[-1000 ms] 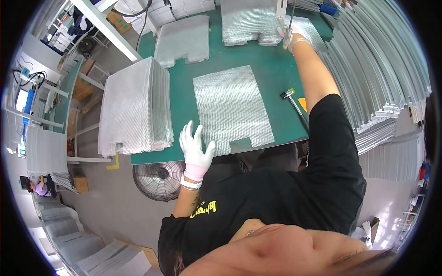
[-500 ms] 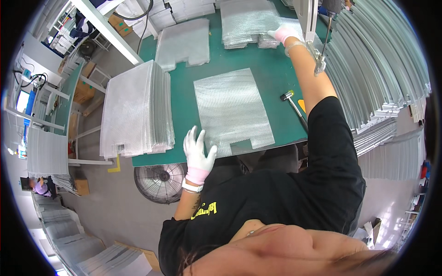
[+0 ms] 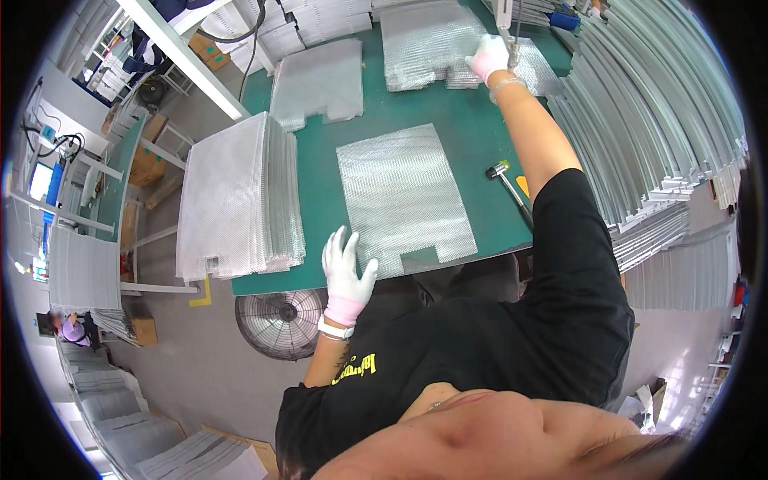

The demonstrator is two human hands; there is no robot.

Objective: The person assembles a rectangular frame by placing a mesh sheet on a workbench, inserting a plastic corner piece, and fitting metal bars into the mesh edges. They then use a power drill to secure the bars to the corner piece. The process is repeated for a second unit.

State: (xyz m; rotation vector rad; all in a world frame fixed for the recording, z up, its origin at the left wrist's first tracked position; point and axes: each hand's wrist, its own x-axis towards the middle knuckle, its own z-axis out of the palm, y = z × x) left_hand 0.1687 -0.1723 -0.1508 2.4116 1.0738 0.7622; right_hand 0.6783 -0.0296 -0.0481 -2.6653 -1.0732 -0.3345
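A silvery mesh sheet point(image 3: 404, 192) with a notch in its near edge lies flat on the green tabletop point(image 3: 320, 200). Beside its near left corner is my left hand point(image 3: 346, 268), in a white and pink glove, fingers spread and holding nothing visible. My right hand point(image 3: 490, 58), gloved alike, reaches far across to the right edge of a stack of mesh sheets point(image 3: 428, 40). Its fingers look curled; whatever they may hold is hidden. Close by the right hand hangs a metal fixture point(image 3: 512, 50), with another mesh sheet point(image 3: 536, 68) beside it.
A tall mesh pile point(image 3: 228, 192) stands at the table's left, and a lower one point(image 3: 320, 80) behind it. On the right lie a hammer point(image 3: 510, 188) and a yellow item point(image 3: 523, 186), next to racked grey panels point(image 3: 648, 112). A floor fan point(image 3: 280, 324) stands below the near edge.
The fixture has shifted left and away, from over my right forearm to just beyond the hand. My right fingers look more curled. The left hand has barely moved, and the near mesh sheet lies still.
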